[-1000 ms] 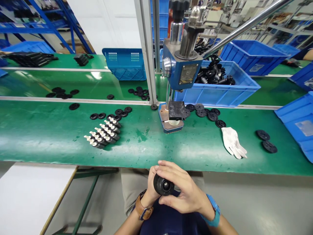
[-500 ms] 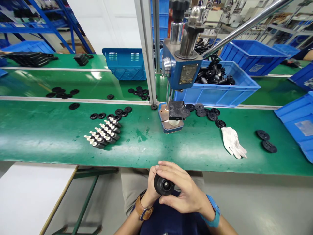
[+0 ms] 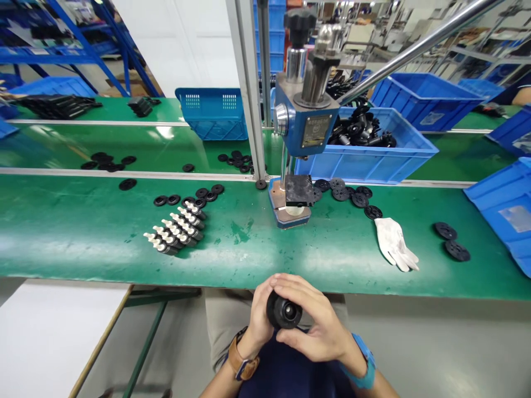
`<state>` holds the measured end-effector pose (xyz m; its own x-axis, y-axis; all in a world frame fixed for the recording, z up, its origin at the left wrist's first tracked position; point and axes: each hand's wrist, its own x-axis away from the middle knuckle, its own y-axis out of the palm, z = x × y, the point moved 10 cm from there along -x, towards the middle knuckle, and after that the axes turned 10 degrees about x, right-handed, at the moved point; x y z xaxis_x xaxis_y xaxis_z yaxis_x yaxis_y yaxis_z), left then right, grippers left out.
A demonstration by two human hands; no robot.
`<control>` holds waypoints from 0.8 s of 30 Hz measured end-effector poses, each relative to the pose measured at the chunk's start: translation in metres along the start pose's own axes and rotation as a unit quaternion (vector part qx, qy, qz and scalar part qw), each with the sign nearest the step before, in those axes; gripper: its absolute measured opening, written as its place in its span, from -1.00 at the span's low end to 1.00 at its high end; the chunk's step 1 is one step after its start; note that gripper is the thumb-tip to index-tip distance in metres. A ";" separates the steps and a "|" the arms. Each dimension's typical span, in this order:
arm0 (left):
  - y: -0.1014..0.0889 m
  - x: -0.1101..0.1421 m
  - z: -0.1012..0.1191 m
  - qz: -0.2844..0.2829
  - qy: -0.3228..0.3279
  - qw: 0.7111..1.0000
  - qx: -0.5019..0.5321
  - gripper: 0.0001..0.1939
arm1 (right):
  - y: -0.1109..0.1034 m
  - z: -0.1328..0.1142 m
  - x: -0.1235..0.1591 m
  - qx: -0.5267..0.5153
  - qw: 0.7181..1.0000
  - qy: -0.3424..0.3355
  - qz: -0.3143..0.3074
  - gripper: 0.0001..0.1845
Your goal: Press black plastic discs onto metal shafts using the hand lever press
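1. One black part (image 3: pixel 286 312), gripped by half-curled left hand (image 3: pixel 259 312) and right hand (image 3: pixel 318 320), beyond table's (image 3: pixel 327 264) near edge at 6 o'clock.
2. One press (image 3: pixel 305 121) at 12, one glove (image 3: pixel 394 242) and two discs (image 3: pixel 445 230) at 2; bare table before press.
3. Hollow end toward camera, long axis nearly along view.

I can't read any words or numbers from here. The metal plate (image 3: pixel 316 131) on the blue press (image 3: pixel 291 136) carries lettering too blurred to make out, and the pale label (image 3: pixel 515 216) on the right-hand bin (image 3: pixel 492 194) is illegible to me.
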<state>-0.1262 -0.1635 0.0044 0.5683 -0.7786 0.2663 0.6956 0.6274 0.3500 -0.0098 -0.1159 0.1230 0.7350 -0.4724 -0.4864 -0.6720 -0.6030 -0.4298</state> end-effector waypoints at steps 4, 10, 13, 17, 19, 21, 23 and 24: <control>0.020 -0.002 0.007 -0.103 -0.038 0.989 0.098 -0.59 | -0.018 0.024 0.007 -0.020 0.994 0.078 0.078 -0.37; 0.031 -0.032 0.057 -0.124 0.056 0.991 -0.008 -0.54 | -0.033 0.062 0.014 -0.085 0.969 0.153 0.175 -0.41; 0.053 -0.055 0.115 -0.096 0.151 0.979 -0.092 -0.62 | -0.042 0.071 0.012 -0.081 0.959 0.171 0.212 -0.47; 0.101 -0.079 0.194 -0.085 0.268 0.941 -0.187 -0.74 | -0.052 0.075 0.012 -0.070 0.953 0.175 0.239 -0.53; 0.126 -0.090 0.220 -0.097 0.321 0.911 -0.241 -0.78 | -0.055 0.077 0.016 -0.067 0.949 0.174 0.254 -0.54; 0.149 -0.102 0.231 -0.114 0.353 0.876 -0.307 -0.84 | -0.056 0.082 0.022 -0.065 0.944 0.175 0.271 -0.55; 0.164 -0.115 0.230 -0.122 0.362 0.848 -0.368 -0.85 | -0.057 0.086 0.028 -0.061 0.941 0.176 0.283 -0.56; 0.169 -0.121 0.228 -0.124 0.361 0.839 -0.388 -0.82 | -0.057 0.089 0.029 -0.057 0.940 0.178 0.286 -0.57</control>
<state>-0.1778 0.0335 0.2358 0.2881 -0.8511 -0.4389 0.7498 0.4856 -0.4495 0.0421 -0.0385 0.0656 0.2544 -0.9129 -0.3193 -0.9671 -0.2411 -0.0811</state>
